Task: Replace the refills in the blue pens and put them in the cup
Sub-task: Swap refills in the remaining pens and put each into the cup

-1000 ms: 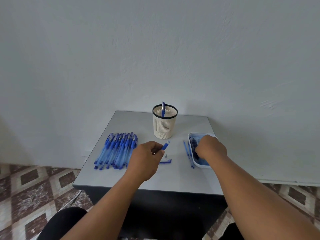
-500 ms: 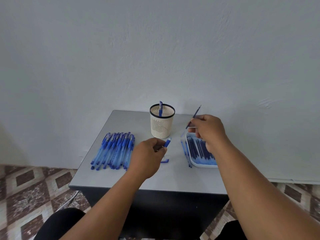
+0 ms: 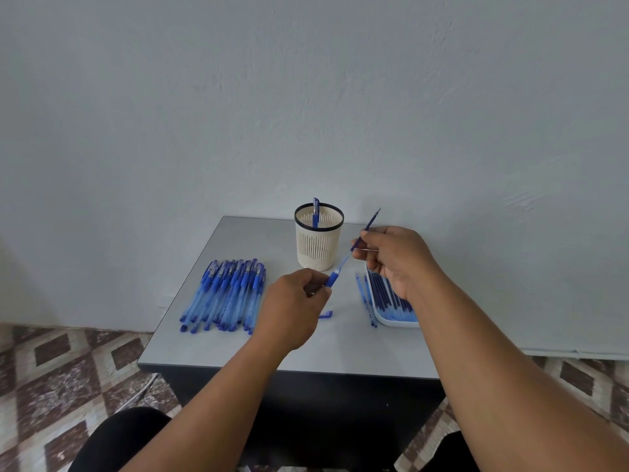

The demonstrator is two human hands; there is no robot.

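One blue refill [image 3: 366, 229] slants up to the right above the table, its lower end meeting the open end of one pen barrel [image 3: 332, 278]; the right hand [image 3: 396, 258] pinches the refill between thumb and fingertips, the other fingers curled, and the refill's tip pokes out above the knuckles; a thin pale strip also shows at those fingertips, but what it is cannot be told. The left hand [image 3: 294, 304] grips the barrel's lower part with curled fingers, so only the dark blue grip section and a clear stretch show past the thumb.

Just behind the two hands stands one cream slotted cup [image 3: 318, 248] with a black rim; one blue pen [image 3: 316, 212] stands upright inside it, its cap end above the rim. One small blue pen part [image 3: 326, 315] lies on the table beside the left hand, partly hidden by it.

To the left lies one row of capped blue pens [image 3: 224, 294], side by side and touching, roughly a dozen; the exact count cannot be told. To the right, one white tray [image 3: 384, 320] holds many dark blue refills, too close-packed to count, half hidden by the right wrist; about two loose refills [image 3: 366, 301] lie on the table just beside its left edge.

All rest on one grey table [image 3: 238, 349] against a pale wall; a brown patterned tile floor [image 3: 51, 369] lies below.
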